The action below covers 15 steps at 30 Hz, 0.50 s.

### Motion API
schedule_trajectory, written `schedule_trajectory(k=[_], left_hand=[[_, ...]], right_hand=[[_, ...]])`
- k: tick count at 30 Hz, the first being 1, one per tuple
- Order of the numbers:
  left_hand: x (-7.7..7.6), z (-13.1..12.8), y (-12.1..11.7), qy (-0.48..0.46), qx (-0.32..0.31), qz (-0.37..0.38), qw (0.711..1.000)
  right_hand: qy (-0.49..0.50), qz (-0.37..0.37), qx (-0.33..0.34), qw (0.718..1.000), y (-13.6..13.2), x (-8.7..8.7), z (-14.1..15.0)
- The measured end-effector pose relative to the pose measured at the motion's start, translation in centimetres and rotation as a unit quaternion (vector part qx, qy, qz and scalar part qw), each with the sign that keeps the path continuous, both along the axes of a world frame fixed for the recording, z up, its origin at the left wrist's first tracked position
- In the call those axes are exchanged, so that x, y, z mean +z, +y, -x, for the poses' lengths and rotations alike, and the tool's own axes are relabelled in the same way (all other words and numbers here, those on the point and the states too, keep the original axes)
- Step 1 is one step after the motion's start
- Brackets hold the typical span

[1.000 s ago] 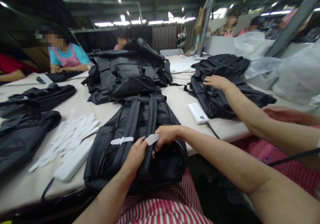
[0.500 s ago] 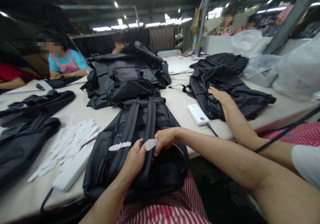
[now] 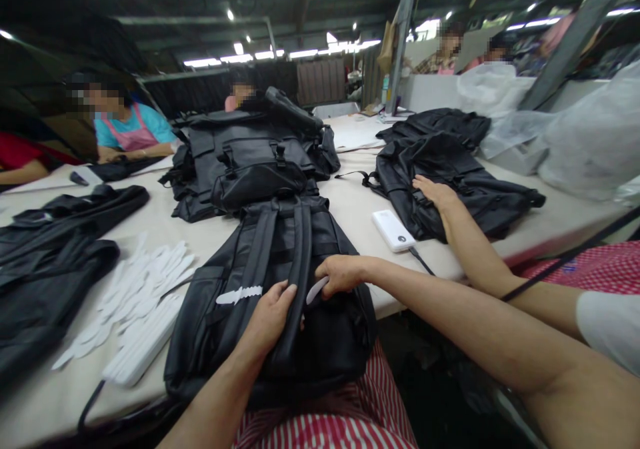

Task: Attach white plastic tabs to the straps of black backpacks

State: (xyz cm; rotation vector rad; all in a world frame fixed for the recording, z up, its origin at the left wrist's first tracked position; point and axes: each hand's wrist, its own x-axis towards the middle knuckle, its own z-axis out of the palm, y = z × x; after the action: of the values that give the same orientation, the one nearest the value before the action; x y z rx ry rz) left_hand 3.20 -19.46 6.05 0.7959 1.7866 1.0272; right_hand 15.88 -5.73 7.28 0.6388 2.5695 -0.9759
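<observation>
A black backpack [image 3: 345, 342] lies on the table edge and my lap, its strap side up. My left hand [image 3: 270, 312] is closed around its right shoulder strap [image 3: 301, 242], thumb on top, fingers mostly hidden beneath. Just right of that strap, my right hand [image 3: 343, 274] pinches a white strip [image 3: 317, 291] with a rounded end; the rest of the strip is hidden. Another white strip [image 3: 240, 294], with a wavy edge, lies across the left shoulder strap [image 3: 263, 242].
Loose white strips [image 3: 145, 289] and a long white block with a cable [image 3: 143, 349] lie at left. Black bags [image 3: 250, 149] are piled behind. At right are a white power bank [image 3: 393, 230] and a co-worker's hand [image 3: 435, 192] on another black backpack [image 3: 465, 175].
My right hand has shifted slightly right and up, drawing the white strip's rounded end away from my left thumb to the strap's right side. My left hand stays on the strap.
</observation>
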Motion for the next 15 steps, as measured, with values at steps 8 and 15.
schedule_trajectory(k=[8,15], left_hand=[[-0.4,0.2,-0.4,0.003,0.015,-0.036,0.999],[-1.5,0.2,-0.6,0.128,0.035,-0.122,0.984]], right_hand=[[0.192,0.028,-0.288,0.938,-4.6,-0.1,-2.4],[0.262,0.366,-0.512,0.732,-9.0,-2.5,0.8]])
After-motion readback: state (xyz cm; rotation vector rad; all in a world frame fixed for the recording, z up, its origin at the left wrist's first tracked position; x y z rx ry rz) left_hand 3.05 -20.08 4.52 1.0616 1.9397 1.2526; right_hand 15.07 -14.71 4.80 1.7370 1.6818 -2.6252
